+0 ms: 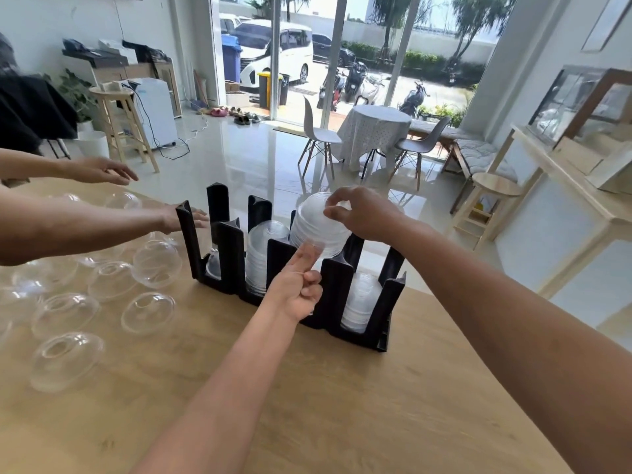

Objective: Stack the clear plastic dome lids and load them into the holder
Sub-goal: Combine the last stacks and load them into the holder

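Head view, and both hands are on one stack of dome lids (319, 227) at twelve o'clock, raised over the black holder (337, 292) on the table (342, 405). Right hand (364, 213) pinches the stack's crown, fingers curled tight on it. Left hand (297, 289) props the stack's lower rim with thumb and forefinger, other fingers folded. Whether the stack's base already sits inside a slot is hard to call. Shorter stacks fill the slots either side. Out at nine o'clock, loose dome lids (113, 302) lie scattered on the wood, and a second person's two hands (183, 218) reach across them, fingers spread.
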